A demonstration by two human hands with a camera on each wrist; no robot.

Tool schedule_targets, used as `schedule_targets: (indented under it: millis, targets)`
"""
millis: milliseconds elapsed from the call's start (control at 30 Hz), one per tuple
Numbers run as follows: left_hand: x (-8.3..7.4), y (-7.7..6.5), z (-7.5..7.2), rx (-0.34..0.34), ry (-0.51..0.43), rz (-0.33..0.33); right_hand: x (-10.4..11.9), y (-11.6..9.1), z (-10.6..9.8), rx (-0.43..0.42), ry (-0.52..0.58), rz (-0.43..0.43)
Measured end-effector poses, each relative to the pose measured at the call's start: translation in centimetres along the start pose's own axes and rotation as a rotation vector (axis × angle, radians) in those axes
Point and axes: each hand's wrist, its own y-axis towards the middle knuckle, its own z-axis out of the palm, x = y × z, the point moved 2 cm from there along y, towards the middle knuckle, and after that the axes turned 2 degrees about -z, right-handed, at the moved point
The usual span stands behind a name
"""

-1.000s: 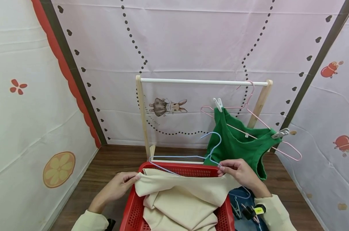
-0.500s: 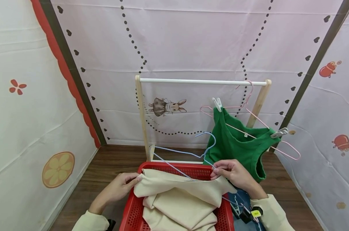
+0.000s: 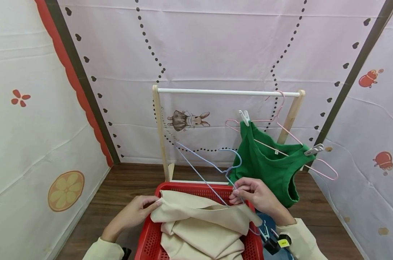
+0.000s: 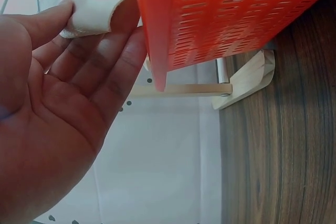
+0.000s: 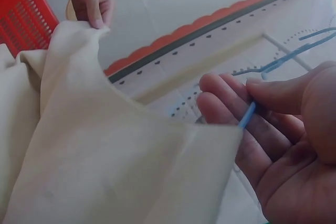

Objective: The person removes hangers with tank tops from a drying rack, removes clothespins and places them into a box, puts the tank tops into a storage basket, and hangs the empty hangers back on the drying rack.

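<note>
A cream garment (image 3: 203, 231) is bunched over the red basket (image 3: 144, 234), its upper edge drawn sideways. At its left corner my left hand (image 3: 131, 216) pinches the cloth between thumb and fingers, beside the basket wall in the left wrist view. My right hand (image 3: 258, 196) pinches one arm of a blue clothes hanger (image 3: 203, 178) just below the hook. That arm passes into the garment's opening, and its tip shows past the right corner. The hanger's other end points up and left, outside the cloth. In the right wrist view the garment (image 5: 121, 150) hangs close to the fingers.
Behind the basket stands a rack with a white rail (image 3: 229, 92). From it hangs a green tank top (image 3: 271, 162) on a pink hanger, with white clothespins (image 3: 244, 117) at the straps. Blue fabric (image 3: 264, 220) and several clothespins lie right of the basket.
The blue hanger has tilted, its free left end rising from the basket rim while its hook shifted slightly left. My right hand moved left and slightly down. The left hand stays at the garment's corner.
</note>
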Motion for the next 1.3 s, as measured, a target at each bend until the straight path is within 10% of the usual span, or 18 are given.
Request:
schedule_targets:
  millis: [1300]
  targets:
    - [-0.8, -0.5, 0.4, 0.086, 0.012, 0.031, 1.0, 1.7, 1.4, -0.066, 0.055, -0.053]
